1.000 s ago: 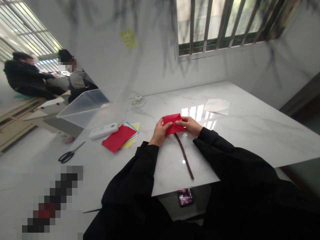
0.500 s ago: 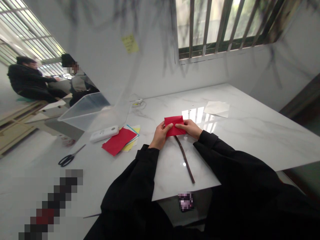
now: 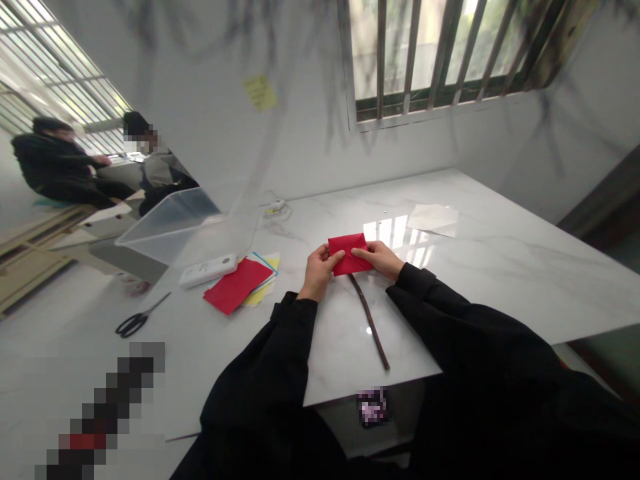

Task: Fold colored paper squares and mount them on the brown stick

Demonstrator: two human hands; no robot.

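Between my two hands is a folded piece of red paper (image 3: 349, 261), raised over the marble-patterned table. My left hand (image 3: 319, 269) grips its left side, thumb pressed on the front face and fingers behind. On the right side, my right hand (image 3: 383, 259) pinches it the same way, with its thumb near the middle. A thin brown stick (image 3: 370, 320) shows below the paper's lower edge and slants down toward the table's front edge; its upper end is hidden behind the paper.
Left of my hands lie more red paper (image 3: 239, 285) over yellow and blue-edged sheets, a white device (image 3: 208, 269), black scissors (image 3: 143, 316) and a clear plastic bin (image 3: 167, 223). Pale paper (image 3: 434, 219) lies at the back right. Two people (image 3: 60, 160) sit far left.
The red paper's top edge tilts slightly more, its left side a touch lower. Both hands keep the same hold. The whole view has shifted a little.
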